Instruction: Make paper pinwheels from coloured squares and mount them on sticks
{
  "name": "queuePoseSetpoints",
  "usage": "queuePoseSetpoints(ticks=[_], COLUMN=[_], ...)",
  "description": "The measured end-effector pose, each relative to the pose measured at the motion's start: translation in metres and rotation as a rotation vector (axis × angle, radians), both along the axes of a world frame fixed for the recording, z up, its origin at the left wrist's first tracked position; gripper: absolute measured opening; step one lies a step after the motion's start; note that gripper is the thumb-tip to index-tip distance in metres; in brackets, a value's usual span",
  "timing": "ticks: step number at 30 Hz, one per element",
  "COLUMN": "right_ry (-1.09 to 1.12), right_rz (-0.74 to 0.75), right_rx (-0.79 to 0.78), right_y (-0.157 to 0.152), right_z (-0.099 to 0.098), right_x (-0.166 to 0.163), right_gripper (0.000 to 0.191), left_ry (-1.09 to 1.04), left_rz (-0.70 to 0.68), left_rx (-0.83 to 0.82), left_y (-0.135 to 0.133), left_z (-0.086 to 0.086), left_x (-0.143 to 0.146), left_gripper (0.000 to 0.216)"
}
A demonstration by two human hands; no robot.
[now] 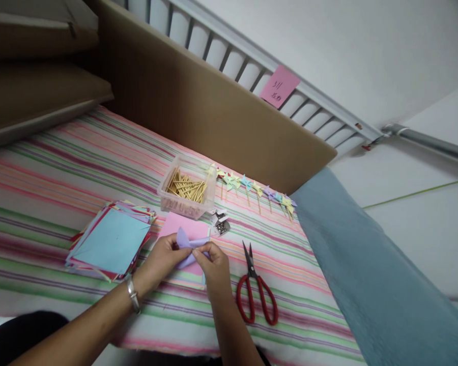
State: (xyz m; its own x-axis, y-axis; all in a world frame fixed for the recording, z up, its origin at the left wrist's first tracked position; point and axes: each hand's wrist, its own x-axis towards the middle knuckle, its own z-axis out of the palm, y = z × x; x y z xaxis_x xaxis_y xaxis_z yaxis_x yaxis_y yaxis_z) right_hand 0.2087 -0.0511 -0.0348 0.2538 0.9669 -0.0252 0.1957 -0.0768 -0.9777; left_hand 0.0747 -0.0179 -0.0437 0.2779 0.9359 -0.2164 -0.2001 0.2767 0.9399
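Observation:
Between my two hands is a purple paper pinwheel (182, 238) with its corners curled in toward the middle. My left hand (164, 259) pinches it from the left side. The fingertips of my right hand (215, 262) press at its centre; whether they also hold a pin is too small to tell. Beneath it lies a stack of pastel paper sheets (175, 223), pink on top. To the right, red-handled scissors (257, 284) rest with their blades slightly apart. Just beyond my right hand sits a small opened packet of dark metal pins (222, 225).
A clear plastic box (187, 207) holds many thin wooden sticks (187, 187). Several finished pinwheels on sticks (257, 189) lie in a row behind. Left is a pile of cut paper squares (116, 241). A cardboard panel (213, 112) borders the striped cloth (290, 269); a blue cover (351, 254) lies right.

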Motion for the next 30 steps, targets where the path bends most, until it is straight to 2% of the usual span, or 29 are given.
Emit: queuePoseSetpoints(ticks=[7,16,22,30], right_ry=[0.054,0.087,0.127,0.133], right_rz=[0.000,0.004,0.010,-0.006], right_rx=[-0.010,-0.007,0.005,0.005], right_y=[0.000,0.000,0.002,0.001], right_z=[-0.002,-0.003,-0.006,0.001], right_x=[-0.001,0.000,0.002,0.004], right_gripper=[0.011,0.012,0.012,0.012], left_ry=[-0.027,-0.077,-0.109,-0.136], left_rz=[0.008,-0.002,-0.013,-0.073], left_rx=[-0.006,-0.112,-0.129,-0.115], left_y=[0.000,-0.001,-0.001,0.001], left_z=[-0.005,0.007,0.007,0.006], left_x=[0.001,0.000,0.000,-0.001], left_gripper=[0.022,0.023,0.022,0.023])
